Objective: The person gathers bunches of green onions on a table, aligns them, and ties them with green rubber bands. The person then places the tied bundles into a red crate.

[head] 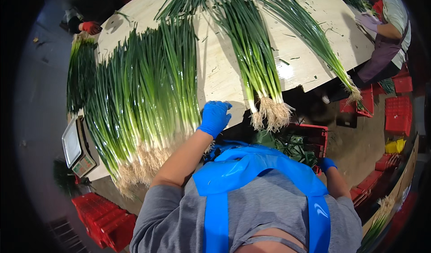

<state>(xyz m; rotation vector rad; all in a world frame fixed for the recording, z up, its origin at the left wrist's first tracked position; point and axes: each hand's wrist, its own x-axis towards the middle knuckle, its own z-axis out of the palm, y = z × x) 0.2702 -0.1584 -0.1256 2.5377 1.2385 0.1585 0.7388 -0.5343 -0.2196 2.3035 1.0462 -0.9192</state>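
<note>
My left hand (214,118), in a blue glove, is at the table's near edge, beside the right end of a long row of green onions (144,94). Its fingers are curled, and what lies beneath the palm is hidden. The onions lie side by side, with their pale roots hanging over the edge. To the right of this hand lies a smaller bunch of green onions (257,64), its roots also past the edge. Low on my right side, my right hand (326,164), gloved in blue, is against a red crate (321,135) holding green leaf pieces; its fingers are mostly hidden.
The pale wooden table (219,81) carries more green onions (309,34) and cut leaf scraps. A digital scale (75,145) stands at left. Red crates (104,221) are stacked on the floor. A co-worker's red-gloved hand (91,27) is far left; another person (390,34) stands at right.
</note>
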